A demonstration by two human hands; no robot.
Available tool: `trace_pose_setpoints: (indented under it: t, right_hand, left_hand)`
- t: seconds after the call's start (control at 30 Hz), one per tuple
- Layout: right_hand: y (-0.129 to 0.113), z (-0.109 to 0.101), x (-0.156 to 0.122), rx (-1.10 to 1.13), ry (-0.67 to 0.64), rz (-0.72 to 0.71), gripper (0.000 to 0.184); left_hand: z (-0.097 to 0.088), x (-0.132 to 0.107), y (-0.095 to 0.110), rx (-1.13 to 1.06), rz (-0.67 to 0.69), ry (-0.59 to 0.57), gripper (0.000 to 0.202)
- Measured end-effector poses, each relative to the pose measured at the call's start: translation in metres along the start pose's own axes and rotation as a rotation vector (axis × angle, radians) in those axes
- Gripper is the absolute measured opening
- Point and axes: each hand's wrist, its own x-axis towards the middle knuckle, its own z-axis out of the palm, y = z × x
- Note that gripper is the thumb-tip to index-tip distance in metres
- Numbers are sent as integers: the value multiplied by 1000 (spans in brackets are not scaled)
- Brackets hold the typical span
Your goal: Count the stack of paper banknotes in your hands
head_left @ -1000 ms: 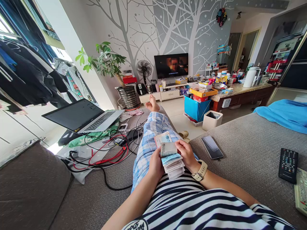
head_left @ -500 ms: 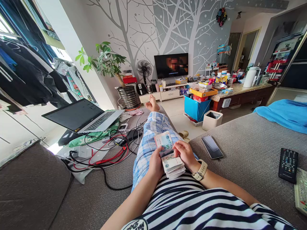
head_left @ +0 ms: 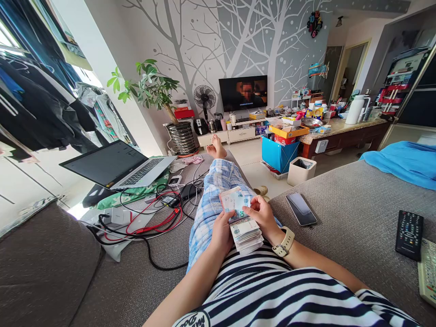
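A folded stack of banknotes (head_left: pixel 247 236) rests over my lap, its near ends fanned in several layers. My left hand (head_left: pixel 223 229) grips the stack from its left side, thumb lying on top. With thumb and fingers pinched, my right hand (head_left: pixel 264 215) holds the edge of a greenish banknote (head_left: pixel 242 203) at the stack's upper part. Other notes with a pinkish edge lie under that one on the far side. A pale watch is on my right wrist. Beneath the hands are blue plaid trousers (head_left: pixel 200 227) and a striped shirt.
On the grey sofa, a phone (head_left: pixel 301 209) lies to the right, with a black remote (head_left: pixel 409 235) farther right. Left of my legs are tangled cables (head_left: pixel 166 213) and an open laptop (head_left: pixel 116 165). A white bin (head_left: pixel 301 171) stands beyond the sofa.
My right hand has lifted and turned a banknote upward and away, onto the far part of the stack. My left thumb has shifted slightly; the stack stays in place.
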Motion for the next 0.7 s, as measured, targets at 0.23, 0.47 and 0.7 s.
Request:
trace_pose_setpoints:
  t: [0.23,0.47,0.7]
  right_hand:
    - [3,-5,3,-193,-13,-83,40]
    - [3,-4,0,-216,-15,-128,37]
    - [-6,-2,-5,-142,-70,-141,35]
  left_hand:
    - [-1,-1,-1,13,-9,-1,19]
    - [4,-1,0,-81,-71,38,20]
    - [11,-5,4,-100,-62,71,21]
